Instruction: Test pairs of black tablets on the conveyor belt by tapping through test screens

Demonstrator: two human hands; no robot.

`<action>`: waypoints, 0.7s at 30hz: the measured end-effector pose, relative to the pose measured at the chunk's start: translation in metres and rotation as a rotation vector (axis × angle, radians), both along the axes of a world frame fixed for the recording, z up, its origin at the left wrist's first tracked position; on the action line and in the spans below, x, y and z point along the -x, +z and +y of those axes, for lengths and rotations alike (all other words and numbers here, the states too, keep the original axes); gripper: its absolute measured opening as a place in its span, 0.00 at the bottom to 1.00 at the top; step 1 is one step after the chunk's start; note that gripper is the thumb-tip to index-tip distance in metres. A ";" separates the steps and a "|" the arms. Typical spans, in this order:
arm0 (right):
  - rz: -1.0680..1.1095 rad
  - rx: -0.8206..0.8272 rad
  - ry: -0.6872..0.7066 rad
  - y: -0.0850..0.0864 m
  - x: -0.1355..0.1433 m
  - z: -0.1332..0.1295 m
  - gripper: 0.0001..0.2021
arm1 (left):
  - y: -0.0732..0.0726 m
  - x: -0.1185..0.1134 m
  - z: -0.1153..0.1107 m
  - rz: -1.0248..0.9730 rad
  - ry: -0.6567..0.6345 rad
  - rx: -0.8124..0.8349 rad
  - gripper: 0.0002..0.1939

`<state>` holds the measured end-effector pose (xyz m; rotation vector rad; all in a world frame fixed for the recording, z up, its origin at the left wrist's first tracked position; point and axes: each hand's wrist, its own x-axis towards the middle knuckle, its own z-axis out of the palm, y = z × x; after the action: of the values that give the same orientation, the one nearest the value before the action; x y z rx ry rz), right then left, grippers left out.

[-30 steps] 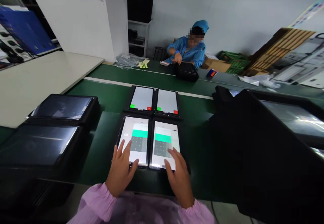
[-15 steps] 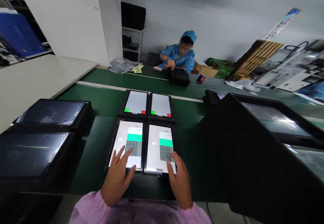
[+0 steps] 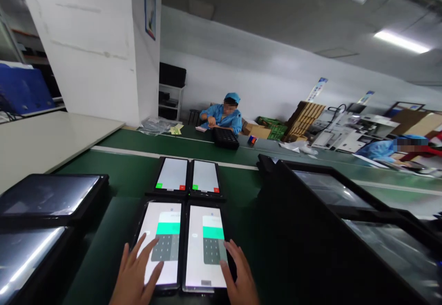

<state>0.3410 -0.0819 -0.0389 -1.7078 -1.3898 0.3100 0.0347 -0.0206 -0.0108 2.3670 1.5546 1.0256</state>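
Note:
Two lit tablets lie side by side in front of me, each with a calculator keypad and a green band on screen. My left hand (image 3: 136,270) is over the near left tablet (image 3: 169,268), fingers spread, index tip at the keypad. On the right edge of the near right tablet (image 3: 203,275) my right hand (image 3: 240,273) hovers or rests with fingers apart; contact is hard to tell. Neither hand grips anything. Just beyond are a far left tablet (image 3: 174,171) and a far right tablet (image 3: 205,174), their pale screens showing green and red corner boxes.
Dark-screened tablets (image 3: 51,197) sit in black frames at left. Tall black trays holding more tablets (image 3: 331,187) stand at right. Across the green bench (image 3: 119,169), a person in blue (image 3: 223,116) handles something by a black tray (image 3: 225,138). Another person (image 3: 383,148) works far right.
The camera view has tilted upward, so the tablets and hands appear lower and more ceiling shows. Both hands stay over the same two tablets with fingers apart.

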 end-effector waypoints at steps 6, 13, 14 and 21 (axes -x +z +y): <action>0.328 -0.125 -0.244 0.001 -0.040 0.047 0.30 | 0.007 0.057 0.073 -0.404 0.325 0.208 0.27; 0.283 -0.164 -0.264 -0.005 -0.046 0.065 0.29 | 0.007 0.066 0.089 -0.381 0.332 0.248 0.20; 0.271 -0.162 -0.264 -0.003 -0.046 0.064 0.29 | 0.011 0.062 0.087 -0.361 0.341 0.228 0.19; 0.221 -0.068 -0.267 0.002 -0.057 0.053 0.14 | 0.012 0.046 0.079 -0.134 0.354 0.240 0.16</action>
<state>0.3981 -0.0289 -0.0366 -1.7213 -0.9893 0.2875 -0.0116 0.0584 0.0013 1.8691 1.9630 0.9685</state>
